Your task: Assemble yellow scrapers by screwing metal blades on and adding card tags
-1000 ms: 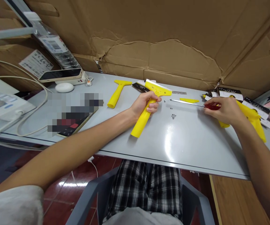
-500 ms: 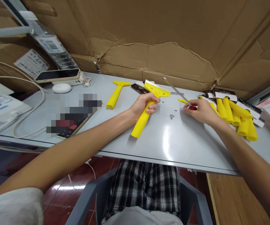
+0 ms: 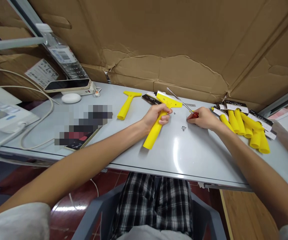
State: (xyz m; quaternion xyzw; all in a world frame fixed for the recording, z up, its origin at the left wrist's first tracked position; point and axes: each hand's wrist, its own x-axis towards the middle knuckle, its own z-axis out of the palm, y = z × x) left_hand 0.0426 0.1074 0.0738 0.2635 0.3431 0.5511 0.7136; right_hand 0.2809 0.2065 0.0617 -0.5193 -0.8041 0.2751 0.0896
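My left hand is wrapped round the neck of a yellow scraper, its T-shaped head pointing away from me and a pale strip along the head's far edge. In my right hand is a screwdriver with a red handle, its metal shaft slanting up and left past the scraper head. The right fingertips are low at the table, just behind a small pile of screws. Whether they also pinch a screw is too small to tell. A loose screw lies beside the scraper head.
Another yellow scraper handle lies to the left, near black-and-white packaging. Several yellow scrapers are heaped at right. A phone, a white oval case, cables and a water bottle occupy the left. Cardboard stands behind.
My right hand has moved left with the screwdriver, closer to the screws and scraper. A single screw near the pile no longer shows. My left hand keeps its hold on the scraper.
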